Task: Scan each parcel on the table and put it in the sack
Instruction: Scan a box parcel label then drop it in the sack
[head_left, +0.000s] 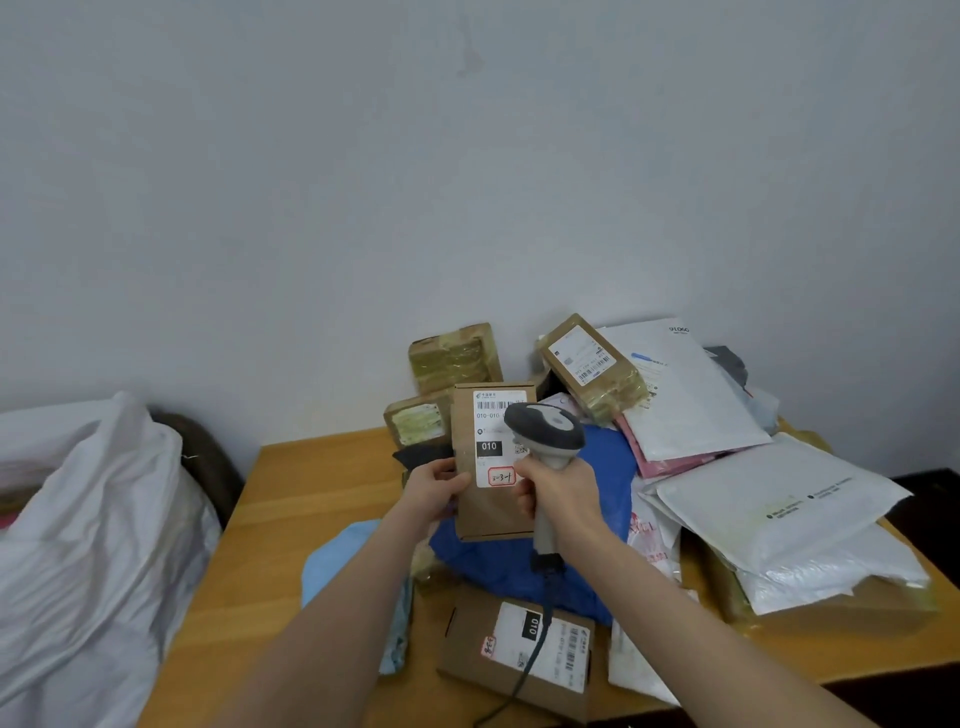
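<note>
Parcel (491, 462): flat stiff cardboard box, looks light; left hand (434, 491) grip pinches its left edge, label facing scanner (545, 447), right hand (558, 493) grip clenched round handle. Best held by edges, label uncovered.

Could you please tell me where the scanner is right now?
The scanner is at centre frame, gripped in the right hand, its head over the label of the box held by the left hand.

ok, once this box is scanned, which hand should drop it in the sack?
Left. The left hand already grips the cardboard box by its edge, and the white sack lies on that side. The right hand is occupied with the scanner.
</note>
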